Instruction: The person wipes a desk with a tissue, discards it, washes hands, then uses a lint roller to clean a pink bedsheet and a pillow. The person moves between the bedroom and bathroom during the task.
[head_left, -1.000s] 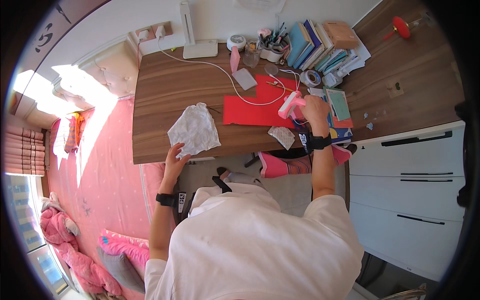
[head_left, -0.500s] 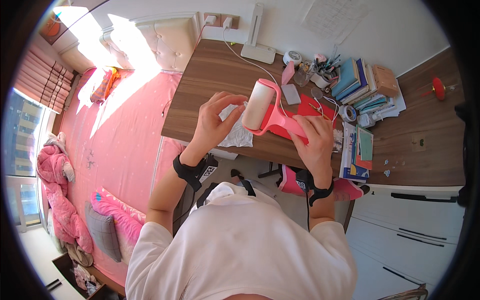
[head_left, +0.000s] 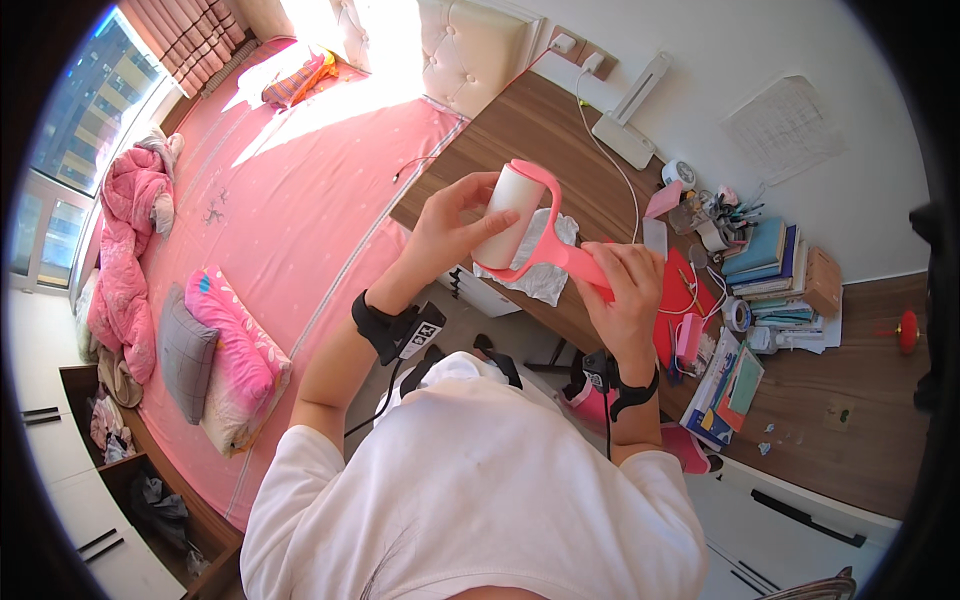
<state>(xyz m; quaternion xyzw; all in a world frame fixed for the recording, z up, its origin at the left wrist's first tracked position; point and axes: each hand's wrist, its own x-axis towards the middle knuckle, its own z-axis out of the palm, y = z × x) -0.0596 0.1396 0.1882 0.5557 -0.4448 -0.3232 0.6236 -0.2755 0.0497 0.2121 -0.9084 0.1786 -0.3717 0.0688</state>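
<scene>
No word or number can be read. The wall sheet bears faint, gridded print, too pale to make out. The left wristband carries a tag with a blocky black-and-white pattern; marks on the right wristband are too small to tell.

Clock centred on pink-and-white roller, passage available over wooden desk at 12, white lamp obstructing between 1 and 2, white cable crossing at 2, pen holder and books blocking 3, right hand occupying 4, left hand obstructing 9
</scene>
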